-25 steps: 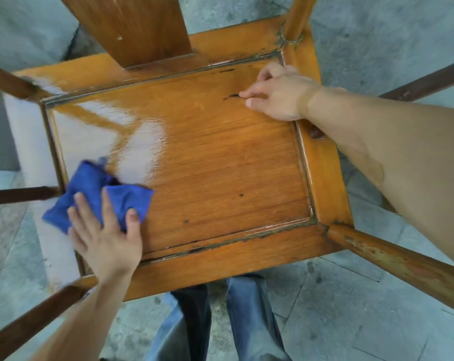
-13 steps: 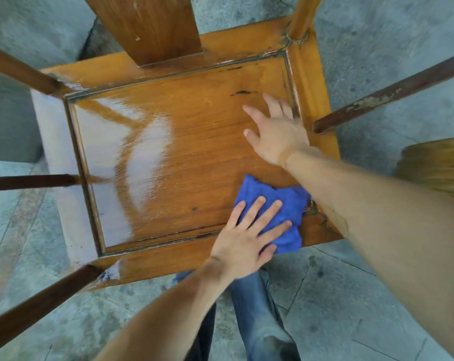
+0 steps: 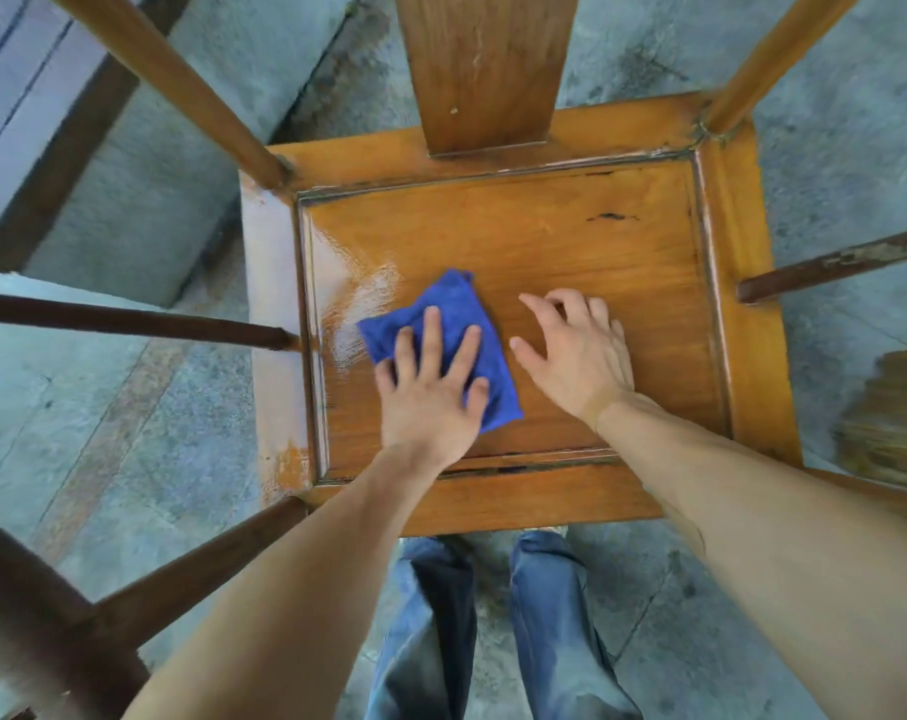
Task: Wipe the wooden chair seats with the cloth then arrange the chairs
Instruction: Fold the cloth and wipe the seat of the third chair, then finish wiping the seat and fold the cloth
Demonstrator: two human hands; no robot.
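The blue cloth (image 3: pixel 459 324) has slid left to mid-seat, under the left hand (image 3: pixel 430 392).

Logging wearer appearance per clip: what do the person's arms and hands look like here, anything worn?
Both forearms are bare, no sleeves in view. The left hand and right hand wear no gloves; no rings, watch or bands are visible. Blue jeans show below.

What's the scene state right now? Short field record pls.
surface: wooden chair seat
tool: blue cloth, flat on the seat panel
left hand: fingers spread, pressing the cloth down
right hand: resting on bare wood beside the cloth
sheen: glossy patch at the seat's left edge
floor: grey concrete
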